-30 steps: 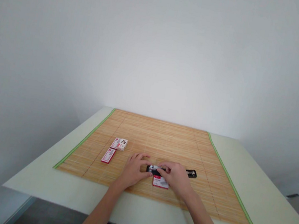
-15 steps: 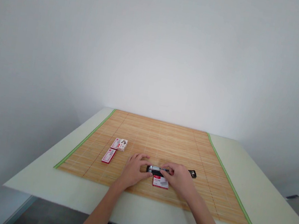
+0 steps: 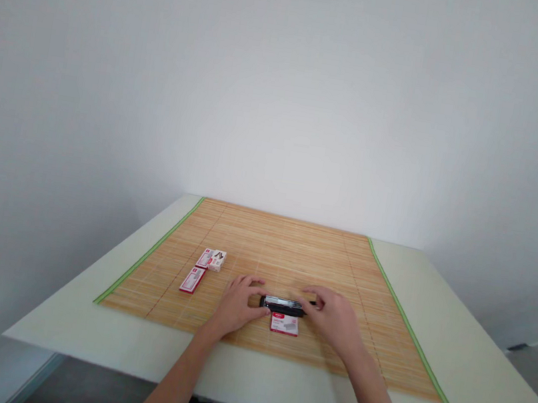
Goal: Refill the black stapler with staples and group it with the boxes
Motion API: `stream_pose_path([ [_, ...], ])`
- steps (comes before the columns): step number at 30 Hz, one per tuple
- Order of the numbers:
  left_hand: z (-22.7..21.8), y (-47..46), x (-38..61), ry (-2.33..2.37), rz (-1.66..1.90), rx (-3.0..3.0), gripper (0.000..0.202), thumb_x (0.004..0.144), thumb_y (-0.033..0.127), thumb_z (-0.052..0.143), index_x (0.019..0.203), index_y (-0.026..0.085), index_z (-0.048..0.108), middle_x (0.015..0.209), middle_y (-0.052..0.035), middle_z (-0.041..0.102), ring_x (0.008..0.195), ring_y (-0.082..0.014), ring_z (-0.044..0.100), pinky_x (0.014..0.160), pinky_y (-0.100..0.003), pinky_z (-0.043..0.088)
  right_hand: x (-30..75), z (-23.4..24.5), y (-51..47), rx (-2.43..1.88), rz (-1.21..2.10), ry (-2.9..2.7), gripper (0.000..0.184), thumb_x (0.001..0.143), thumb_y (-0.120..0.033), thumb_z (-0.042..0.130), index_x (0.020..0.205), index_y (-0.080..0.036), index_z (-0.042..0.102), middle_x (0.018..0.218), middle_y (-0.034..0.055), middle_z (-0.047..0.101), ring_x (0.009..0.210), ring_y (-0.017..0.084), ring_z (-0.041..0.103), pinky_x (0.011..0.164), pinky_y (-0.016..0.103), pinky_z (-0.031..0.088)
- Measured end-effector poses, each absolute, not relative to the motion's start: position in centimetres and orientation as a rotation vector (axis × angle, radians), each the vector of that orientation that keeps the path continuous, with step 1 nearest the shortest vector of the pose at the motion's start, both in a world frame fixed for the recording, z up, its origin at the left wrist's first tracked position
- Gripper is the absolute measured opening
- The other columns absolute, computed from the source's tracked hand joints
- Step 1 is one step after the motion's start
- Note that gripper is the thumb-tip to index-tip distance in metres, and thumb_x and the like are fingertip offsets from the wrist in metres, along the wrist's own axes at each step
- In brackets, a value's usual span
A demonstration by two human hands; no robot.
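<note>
A black stapler (image 3: 282, 306) lies crosswise on the bamboo mat, its long silvery metal channel facing up. My left hand (image 3: 236, 308) pinches its left end between thumb and fingers. At the other end, my right hand (image 3: 334, 316) has its thumb and fingers curled around the stapler and hides that part. Just in front of the stapler, partly under its edge, is a flat red-and-white staple box (image 3: 284, 325).
Left of my hands sit a small white box with a stapler picture (image 3: 217, 260) and red-and-white boxes, one nearer (image 3: 192, 279) and one behind (image 3: 204, 257). The green-edged bamboo mat (image 3: 283, 244) covers much of the white table (image 3: 78, 328), which meets a wall behind.
My right hand has shifted from the metal channel toward the stapler's right end. The black piece that stuck out right of that hand no longer shows there. The view has shifted slightly.
</note>
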State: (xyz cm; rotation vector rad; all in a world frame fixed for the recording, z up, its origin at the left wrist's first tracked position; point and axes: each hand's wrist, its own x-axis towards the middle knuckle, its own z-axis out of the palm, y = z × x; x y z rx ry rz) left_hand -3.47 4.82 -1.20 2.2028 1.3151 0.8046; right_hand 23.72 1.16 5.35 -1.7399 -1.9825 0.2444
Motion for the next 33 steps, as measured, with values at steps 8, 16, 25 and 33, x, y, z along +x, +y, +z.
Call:
stream_pose_path([
  [8,-1.2,4.7,-3.5,1.316,0.828,2.186,0.034,0.078,0.043,0.083,0.11,0.035,0.077,0.134,-0.0008,0.063,0.127,-0.0287,0.051,0.109,-0.045,0.038,31.4,1.7,-0.3,-1.625,0.786,-1.531,0.067,0.079,-0.068,0.069,0.125,-0.02,0.067,0.085,0.0032,0.068,0.075,0.021,0.062,0.068,0.032,0.048],
  [16,-1.1,4.7,-3.5,1.306,0.828,2.201,0.034,0.078,0.043,0.083,0.11,0.036,0.076,0.133,-0.0003,0.064,0.126,-0.0278,0.052,0.109,-0.045,0.038,25.7,3.9,1.9,-1.29,0.964,-1.607,0.04,0.084,-0.053,0.074,0.108,-0.021,0.069,0.085,0.0016,0.066,0.076,0.017,0.058,0.069,0.028,0.046],
  [25,-1.4,4.9,-3.4,1.293,0.849,2.215,0.032,0.08,0.044,0.08,0.11,0.035,0.075,0.132,-0.0004,0.064,0.126,-0.0273,0.052,0.108,-0.043,0.038,17.5,4.7,4.2,-1.456,0.484,-2.216,0.014,0.073,-0.024,0.081,0.079,-0.021,0.069,0.077,-0.0009,0.062,0.072,0.016,0.053,0.064,0.026,0.032],
  [33,-1.5,4.9,-3.3,1.323,0.84,2.216,0.033,0.08,0.044,0.08,0.111,0.034,0.075,0.13,-0.0011,0.064,0.124,-0.028,0.053,0.108,-0.044,0.038,19.5,4.8,3.6,-1.304,0.573,-2.226,0.025,0.09,-0.034,0.07,0.114,-0.03,0.077,0.102,0.0048,0.067,0.1,0.022,0.059,0.087,0.031,0.044],
])
